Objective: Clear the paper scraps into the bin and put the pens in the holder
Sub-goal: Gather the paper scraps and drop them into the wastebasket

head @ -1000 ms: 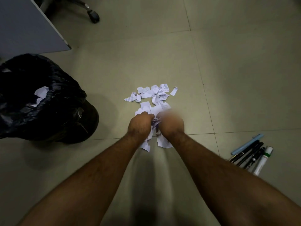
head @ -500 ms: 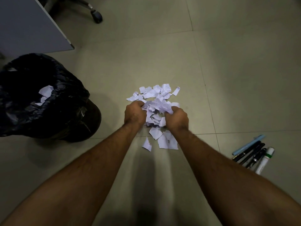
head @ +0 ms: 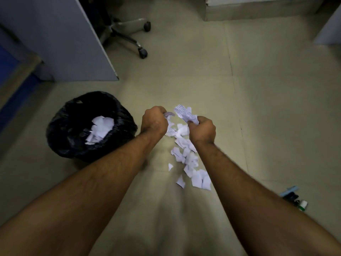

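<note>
head cam, high, angled fwd/down at floor [head: 258, 108], arms' length away

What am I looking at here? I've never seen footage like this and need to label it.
The picture comes from a camera worn on a person's head, looking down at their own bare arms; there is no machine. The left hand and right hand are each closed on a bunch of paper scraps. More loose scraps lie on the tiled floor. On the left stands a black-lined bin with some paper already inside. A few pens lie on the floor at the right, partly hidden by the arm. No pen holder is visible.
</note>
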A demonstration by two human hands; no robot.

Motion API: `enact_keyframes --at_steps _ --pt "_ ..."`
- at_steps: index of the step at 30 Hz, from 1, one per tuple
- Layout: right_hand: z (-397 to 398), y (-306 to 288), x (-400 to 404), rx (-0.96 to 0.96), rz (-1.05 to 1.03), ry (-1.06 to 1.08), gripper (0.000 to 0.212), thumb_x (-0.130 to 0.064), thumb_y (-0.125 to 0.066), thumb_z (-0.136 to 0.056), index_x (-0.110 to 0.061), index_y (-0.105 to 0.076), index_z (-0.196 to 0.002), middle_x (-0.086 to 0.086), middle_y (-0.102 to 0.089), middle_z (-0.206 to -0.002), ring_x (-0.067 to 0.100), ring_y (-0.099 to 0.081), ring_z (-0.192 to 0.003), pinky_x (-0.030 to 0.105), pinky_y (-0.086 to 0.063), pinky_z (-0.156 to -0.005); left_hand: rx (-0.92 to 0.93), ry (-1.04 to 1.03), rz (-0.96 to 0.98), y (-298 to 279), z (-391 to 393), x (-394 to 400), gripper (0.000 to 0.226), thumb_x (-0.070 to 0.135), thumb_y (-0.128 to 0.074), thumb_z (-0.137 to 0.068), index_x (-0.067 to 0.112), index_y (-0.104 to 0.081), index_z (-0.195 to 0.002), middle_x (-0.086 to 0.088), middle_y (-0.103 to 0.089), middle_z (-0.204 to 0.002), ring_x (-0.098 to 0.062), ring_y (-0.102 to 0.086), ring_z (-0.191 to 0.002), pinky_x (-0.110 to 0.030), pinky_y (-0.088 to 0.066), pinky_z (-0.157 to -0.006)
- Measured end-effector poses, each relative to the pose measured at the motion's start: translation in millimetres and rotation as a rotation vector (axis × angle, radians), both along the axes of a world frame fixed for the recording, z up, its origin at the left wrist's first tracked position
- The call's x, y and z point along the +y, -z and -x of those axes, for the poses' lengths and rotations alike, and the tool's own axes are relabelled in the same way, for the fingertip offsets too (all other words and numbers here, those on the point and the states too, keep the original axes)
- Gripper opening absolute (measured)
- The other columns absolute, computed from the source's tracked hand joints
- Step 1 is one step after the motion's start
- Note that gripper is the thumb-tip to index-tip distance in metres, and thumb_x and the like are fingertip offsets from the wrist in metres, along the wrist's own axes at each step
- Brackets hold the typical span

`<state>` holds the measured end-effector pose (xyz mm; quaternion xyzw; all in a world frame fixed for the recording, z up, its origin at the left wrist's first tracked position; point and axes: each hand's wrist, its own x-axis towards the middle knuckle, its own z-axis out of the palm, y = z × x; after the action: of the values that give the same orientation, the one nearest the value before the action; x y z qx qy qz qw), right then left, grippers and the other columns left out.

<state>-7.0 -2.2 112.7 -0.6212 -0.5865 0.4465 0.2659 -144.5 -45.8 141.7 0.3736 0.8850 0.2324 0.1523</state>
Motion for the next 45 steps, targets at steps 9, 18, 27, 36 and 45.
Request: enact_keyframes --at_steps 9,18,27,36,45 --pt "148.0 -89.6 -44.9 0.042 -0.215 -0.351 0.012 -0.016 -0.058 -0.086 -0.010 -0.068 -0.082 0.013 -0.071 -0.082 0.033 -0.058 -0.073 0.026 -0.037 -0.063 0.137 -0.279 -0.104 -93.7 128.1 -72.8 0.013 0.016 -0.063 -0.086 0.013 -0.062 -0.073 -0.002 -0.063 -0.076 -0.023 -0.058 -0.073 -0.024 -0.038 -0.065" --pt "229.2 -95.7 -96.0 -0.401 -0.421 -0.842 0.020 -0.013 -0.059 -0.090 -0.009 -0.067 -0.107 0.015 -0.069 -0.111 0.034 -0.065 -0.105 0.036 -0.052 -0.085 0.088 -0.257 0.052 -59.1 181.4 -150.2 0.020 0.026 -0.057 -0.081 0.015 -0.066 -0.094 -0.008 -0.069 -0.096 -0.030 -0.062 -0.088 -0.028 -0.046 -0.071" --pt "216.1 -93.1 -87.7 -0.119 -0.272 -0.737 0.041 -0.010 -0.057 -0.087 -0.019 -0.067 -0.126 0.005 -0.070 -0.124 0.027 -0.063 -0.115 0.027 -0.048 -0.090 0.076 -0.194 0.043 -65.2 160.4 -134.7 0.038 0.002 -0.045 -0.089 0.016 -0.064 -0.120 -0.006 -0.067 -0.120 -0.024 -0.062 -0.105 -0.029 -0.048 -0.085" --pt "156.2 -85.8 -43.9 0.156 -0.332 -0.266 0.027 -0.016 -0.052 -0.090 -0.022 -0.073 -0.106 0.002 -0.076 -0.101 0.024 -0.069 -0.096 0.029 -0.052 -0.085 0.117 -0.100 -0.152 -88.8 104.2 -70.3 0.035 0.009 -0.042 -0.089 0.022 -0.063 -0.114 -0.007 -0.070 -0.107 -0.027 -0.064 -0.096 -0.033 -0.053 -0.082" --pt "37.9 11.4 5.8 -0.116 -0.257 -0.238 0.033 -0.013 -0.048 -0.094 -0.016 -0.069 -0.120 0.003 -0.073 -0.114 0.024 -0.065 -0.109 0.024 -0.039 -0.081 -0.124 0.176 0.026 18.5 -0.1 -0.2 0.041 0.005 -0.044 -0.086 0.015 -0.059 -0.123 -0.012 -0.064 -0.122 -0.029 -0.059 -0.111 -0.031 -0.047 -0.089"
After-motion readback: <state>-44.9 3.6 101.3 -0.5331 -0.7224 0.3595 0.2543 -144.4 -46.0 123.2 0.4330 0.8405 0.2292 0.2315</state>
